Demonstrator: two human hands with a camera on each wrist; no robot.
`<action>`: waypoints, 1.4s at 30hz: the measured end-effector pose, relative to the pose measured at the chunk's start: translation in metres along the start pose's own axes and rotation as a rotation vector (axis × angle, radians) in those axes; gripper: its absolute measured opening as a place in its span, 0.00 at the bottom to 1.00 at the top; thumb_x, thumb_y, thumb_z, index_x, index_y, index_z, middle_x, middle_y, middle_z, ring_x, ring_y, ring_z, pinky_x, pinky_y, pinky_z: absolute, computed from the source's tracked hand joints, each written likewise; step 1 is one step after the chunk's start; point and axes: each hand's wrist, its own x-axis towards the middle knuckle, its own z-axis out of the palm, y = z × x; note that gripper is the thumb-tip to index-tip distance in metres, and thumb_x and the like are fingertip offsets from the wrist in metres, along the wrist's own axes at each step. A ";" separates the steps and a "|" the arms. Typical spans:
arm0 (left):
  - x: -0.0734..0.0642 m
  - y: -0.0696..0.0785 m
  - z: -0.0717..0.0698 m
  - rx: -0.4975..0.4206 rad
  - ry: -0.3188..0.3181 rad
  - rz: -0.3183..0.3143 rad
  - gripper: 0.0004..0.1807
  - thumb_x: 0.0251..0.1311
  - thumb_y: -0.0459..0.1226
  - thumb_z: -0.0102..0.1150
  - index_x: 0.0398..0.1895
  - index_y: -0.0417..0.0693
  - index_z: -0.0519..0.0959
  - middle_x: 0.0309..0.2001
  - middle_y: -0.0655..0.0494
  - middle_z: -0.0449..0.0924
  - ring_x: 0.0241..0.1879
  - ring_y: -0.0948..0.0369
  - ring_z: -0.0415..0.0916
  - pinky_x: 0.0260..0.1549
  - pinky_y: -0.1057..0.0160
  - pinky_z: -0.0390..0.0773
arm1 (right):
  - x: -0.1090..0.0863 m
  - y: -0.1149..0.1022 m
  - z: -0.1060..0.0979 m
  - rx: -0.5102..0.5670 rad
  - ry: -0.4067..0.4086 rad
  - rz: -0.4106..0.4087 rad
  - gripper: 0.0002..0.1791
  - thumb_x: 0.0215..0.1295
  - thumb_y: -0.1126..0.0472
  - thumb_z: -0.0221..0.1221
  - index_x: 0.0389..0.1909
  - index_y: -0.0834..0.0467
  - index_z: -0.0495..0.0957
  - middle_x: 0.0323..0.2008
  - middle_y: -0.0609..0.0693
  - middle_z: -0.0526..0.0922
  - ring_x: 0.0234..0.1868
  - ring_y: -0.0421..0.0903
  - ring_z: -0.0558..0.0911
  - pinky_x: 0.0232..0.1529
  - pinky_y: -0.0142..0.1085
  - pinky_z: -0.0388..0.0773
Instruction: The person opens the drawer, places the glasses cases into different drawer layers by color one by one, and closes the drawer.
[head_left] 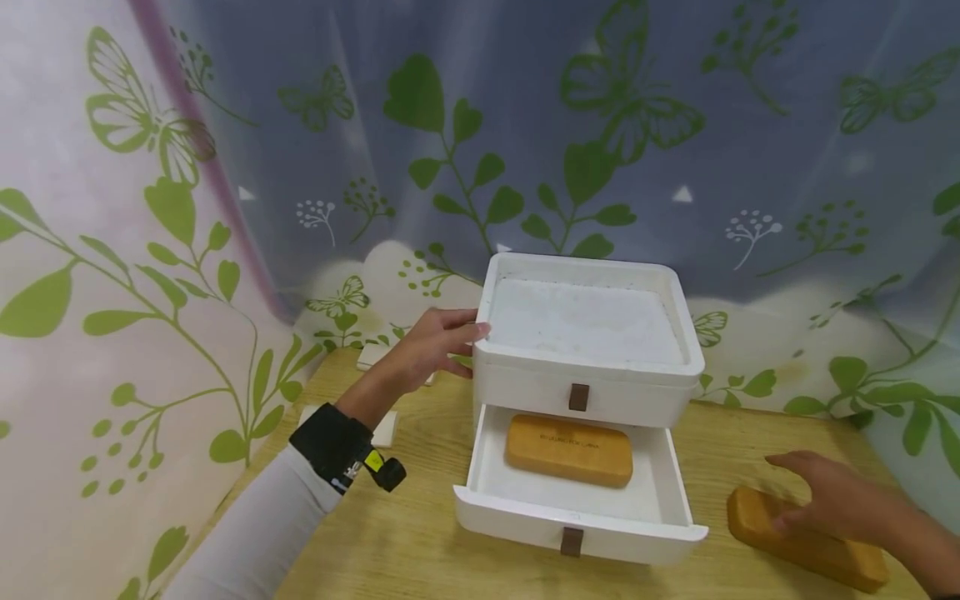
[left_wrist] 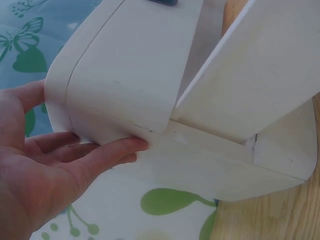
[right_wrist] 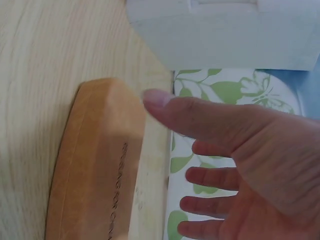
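Observation:
A white two-drawer box stands on the wooden table, its lower drawer pulled out and its upper one closed. Inside the lower drawer lies a tan glasses case. My left hand touches the left side of the box with fingers extended; the left wrist view shows the same hand against the white wall. Over a second tan glasses case, on the table right of the box, hovers my right hand. In the right wrist view its fingers are spread, apart from that case.
Flat white pieces lie on the table left of the box, partly behind my left arm. A patterned curtain with leaves and butterflies hangs close behind the box and along the left side. Brown tabs mark the drawer fronts.

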 end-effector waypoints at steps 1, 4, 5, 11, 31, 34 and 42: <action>0.000 0.000 0.000 -0.001 -0.002 0.002 0.31 0.76 0.44 0.57 0.78 0.46 0.67 0.69 0.43 0.77 0.61 0.44 0.82 0.48 0.46 0.89 | 0.000 0.002 0.001 0.005 -0.026 0.007 0.50 0.50 0.44 0.78 0.62 0.77 0.72 0.57 0.81 0.75 0.56 0.79 0.77 0.51 0.66 0.80; 0.000 0.001 0.000 -0.007 -0.009 0.011 0.31 0.76 0.44 0.57 0.77 0.46 0.67 0.69 0.43 0.77 0.61 0.44 0.82 0.48 0.47 0.89 | -0.001 0.007 0.003 0.018 -0.106 0.040 0.52 0.49 0.45 0.79 0.63 0.79 0.70 0.56 0.82 0.75 0.55 0.79 0.76 0.52 0.66 0.80; 0.001 0.001 0.001 -0.006 -0.012 0.015 0.31 0.76 0.44 0.57 0.78 0.46 0.67 0.69 0.43 0.77 0.61 0.44 0.82 0.48 0.46 0.89 | -0.001 0.009 0.004 0.030 -0.131 0.057 0.52 0.50 0.45 0.79 0.63 0.80 0.70 0.56 0.83 0.74 0.56 0.80 0.75 0.53 0.67 0.79; 0.001 0.000 0.002 -0.002 -0.015 0.015 0.31 0.76 0.44 0.57 0.78 0.45 0.66 0.69 0.42 0.77 0.61 0.43 0.82 0.48 0.47 0.89 | -0.002 0.021 0.013 0.099 -0.247 0.129 0.51 0.51 0.48 0.79 0.62 0.81 0.69 0.53 0.80 0.78 0.55 0.78 0.77 0.54 0.65 0.79; -0.001 -0.007 -0.001 -0.021 -0.010 0.006 0.32 0.76 0.45 0.57 0.78 0.46 0.66 0.69 0.41 0.76 0.63 0.40 0.80 0.50 0.46 0.89 | 0.005 0.019 0.027 0.151 -0.301 0.149 0.36 0.53 0.57 0.78 0.54 0.76 0.75 0.47 0.67 0.83 0.50 0.67 0.82 0.51 0.59 0.83; -0.002 -0.008 -0.002 -0.024 -0.007 0.009 0.31 0.76 0.45 0.57 0.78 0.47 0.66 0.69 0.42 0.76 0.63 0.40 0.80 0.50 0.45 0.88 | 0.008 0.019 0.027 0.154 -0.298 0.150 0.34 0.53 0.59 0.77 0.54 0.76 0.75 0.46 0.66 0.83 0.49 0.66 0.82 0.51 0.58 0.83; -0.003 -0.007 0.001 -0.008 -0.006 0.022 0.31 0.76 0.45 0.57 0.78 0.47 0.66 0.70 0.43 0.76 0.62 0.43 0.81 0.51 0.45 0.88 | 0.008 0.023 0.030 0.158 -0.298 0.140 0.31 0.54 0.56 0.73 0.52 0.72 0.76 0.44 0.59 0.84 0.46 0.60 0.82 0.47 0.56 0.82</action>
